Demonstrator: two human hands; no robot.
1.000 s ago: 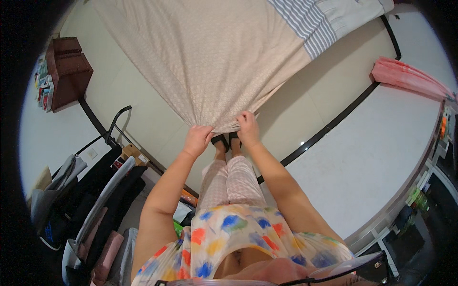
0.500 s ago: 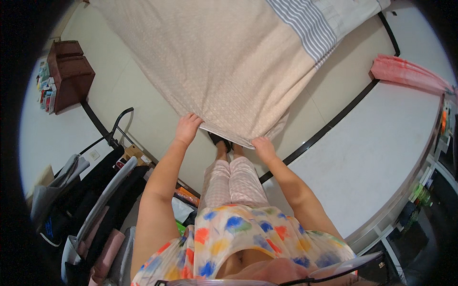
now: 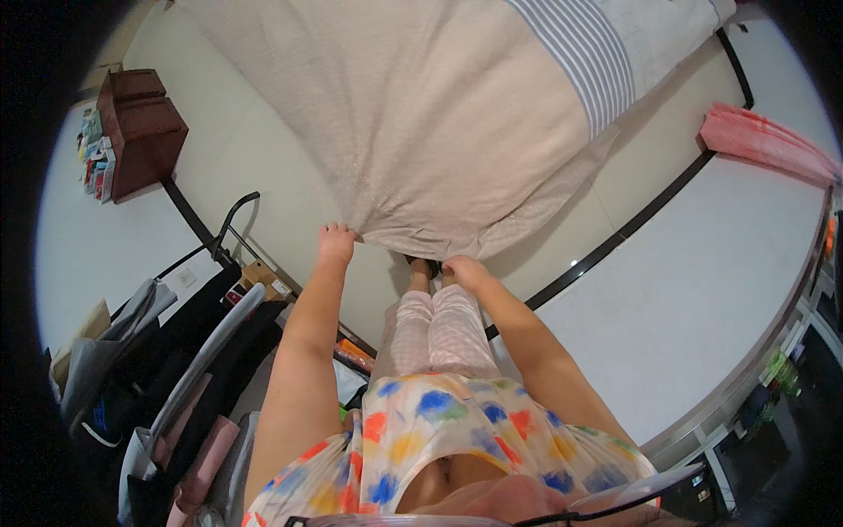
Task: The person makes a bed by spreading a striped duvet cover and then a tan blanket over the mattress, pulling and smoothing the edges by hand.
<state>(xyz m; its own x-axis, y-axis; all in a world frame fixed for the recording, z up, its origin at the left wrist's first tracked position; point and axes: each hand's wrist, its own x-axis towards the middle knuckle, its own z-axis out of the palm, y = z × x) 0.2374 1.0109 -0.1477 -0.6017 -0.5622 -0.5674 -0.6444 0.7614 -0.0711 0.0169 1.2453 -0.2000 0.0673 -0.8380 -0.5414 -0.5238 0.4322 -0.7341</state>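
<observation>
A large beige bed cover (image 3: pixel 430 132) spreads out in front of me. A blue-grey and white striped band (image 3: pixel 587 66) crosses it at the upper right, with a plain pale section beyond. My left hand (image 3: pixel 336 242) is closed on the near edge at its left corner. Further right, my right hand (image 3: pixel 464 271) grips the same edge. Creases fan away from both hands, and the edge between them hangs over my feet, mostly hiding them. What lies beneath the cover is hidden.
A dark brown cabinet (image 3: pixel 145 136) stands by the left wall, small packages beside it. Nearer on the left are a black metal bar (image 3: pixel 230 215), a cardboard box (image 3: pixel 263 279) and hanging clothes (image 3: pixel 198 351). A pink cloth (image 3: pixel 764 140) hangs at the right along a white wall (image 3: pixel 667 290).
The cover's near edge has lifted and billowed, with deeper creases fanning from my hands. My right hand has shifted left and my left hand slightly left; both keep their hold.
</observation>
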